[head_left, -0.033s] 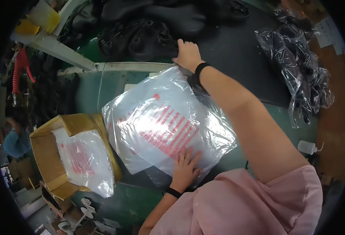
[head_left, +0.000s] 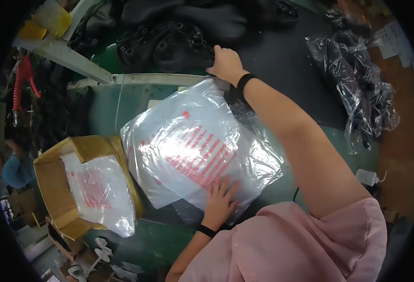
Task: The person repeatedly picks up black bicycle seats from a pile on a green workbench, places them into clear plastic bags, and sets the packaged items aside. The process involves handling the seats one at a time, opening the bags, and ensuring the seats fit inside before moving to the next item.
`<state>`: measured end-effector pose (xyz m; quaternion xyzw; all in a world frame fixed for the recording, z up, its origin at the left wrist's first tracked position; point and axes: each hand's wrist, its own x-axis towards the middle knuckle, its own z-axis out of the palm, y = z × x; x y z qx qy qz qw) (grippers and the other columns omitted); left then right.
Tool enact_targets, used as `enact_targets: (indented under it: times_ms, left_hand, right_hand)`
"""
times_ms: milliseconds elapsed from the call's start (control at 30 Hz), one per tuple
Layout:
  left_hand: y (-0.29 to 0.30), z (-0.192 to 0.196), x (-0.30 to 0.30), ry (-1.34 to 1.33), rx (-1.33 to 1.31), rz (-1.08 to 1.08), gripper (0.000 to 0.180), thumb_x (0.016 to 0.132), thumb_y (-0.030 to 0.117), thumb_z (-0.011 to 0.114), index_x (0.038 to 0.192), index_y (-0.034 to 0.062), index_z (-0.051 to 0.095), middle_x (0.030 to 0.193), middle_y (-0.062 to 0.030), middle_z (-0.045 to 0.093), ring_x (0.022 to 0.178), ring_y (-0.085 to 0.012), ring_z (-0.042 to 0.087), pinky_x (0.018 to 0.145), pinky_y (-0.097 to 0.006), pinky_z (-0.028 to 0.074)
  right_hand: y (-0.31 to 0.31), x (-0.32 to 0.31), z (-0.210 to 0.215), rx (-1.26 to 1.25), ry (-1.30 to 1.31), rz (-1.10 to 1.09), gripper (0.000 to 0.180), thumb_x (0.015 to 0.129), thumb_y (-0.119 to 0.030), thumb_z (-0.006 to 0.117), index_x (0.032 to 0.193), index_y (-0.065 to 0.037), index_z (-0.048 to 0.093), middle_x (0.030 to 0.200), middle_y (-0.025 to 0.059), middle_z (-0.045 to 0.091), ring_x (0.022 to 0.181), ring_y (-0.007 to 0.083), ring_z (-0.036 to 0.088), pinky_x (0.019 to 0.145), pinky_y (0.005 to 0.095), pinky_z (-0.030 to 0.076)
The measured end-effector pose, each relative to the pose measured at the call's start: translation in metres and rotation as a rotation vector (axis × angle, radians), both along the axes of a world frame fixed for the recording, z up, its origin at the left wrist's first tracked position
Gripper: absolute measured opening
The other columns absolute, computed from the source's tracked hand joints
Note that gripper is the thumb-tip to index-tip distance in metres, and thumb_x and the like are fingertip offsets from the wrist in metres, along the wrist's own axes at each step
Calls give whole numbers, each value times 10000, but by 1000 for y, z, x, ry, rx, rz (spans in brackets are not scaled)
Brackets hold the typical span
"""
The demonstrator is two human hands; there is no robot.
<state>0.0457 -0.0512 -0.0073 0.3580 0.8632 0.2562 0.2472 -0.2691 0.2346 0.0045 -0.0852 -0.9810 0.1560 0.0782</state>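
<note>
A pile of clear plastic bags [head_left: 169, 127] with red print lies on the green table in front of me. My left hand [head_left: 220, 202] rests flat on the pile's near edge, fingers spread. Beyond the bags, my right hand [head_left: 226, 65] is closed round the narrow end of a black saddle [head_left: 181, 49], which looks like a bicycle seat with its underside up. The fingertips of that hand are partly hidden. More black saddles [head_left: 211, 21] lie behind and beside it on the black surface.
An open cardboard box [head_left: 54, 188] with more printed bags stands left. Plastic-wrapped black items [head_left: 352, 84] lie at the far right, above a white squeeze bottle [head_left: 367, 177]. A white metal frame [head_left: 75, 61] crosses the far left, near a red coiled hose [head_left: 18, 94].
</note>
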Motion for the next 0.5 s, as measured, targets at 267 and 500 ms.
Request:
enact_targets:
  times_ms: [267, 500]
  left_hand:
    - [14, 17, -31, 222, 134, 297, 736, 744, 265, 740, 1386, 77, 434, 1435, -235, 353, 1324, -447, 309, 1053, -597, 260]
    - [50, 16, 37, 389, -72, -22, 647, 761, 83, 568, 1370, -37, 385, 1346, -245, 425, 1198, -402, 439, 1001, -533, 355]
  right_hand:
    - [20, 212, 84, -2270, -445, 262, 787, 892, -587, 437, 1310, 80, 427, 765, 189, 602, 498, 211, 546, 404, 274, 421]
    - [24, 393, 74, -2455, -237, 192, 845, 828, -552, 553, 1340, 87, 343, 789, 144, 577, 485, 182, 544, 385, 254, 412]
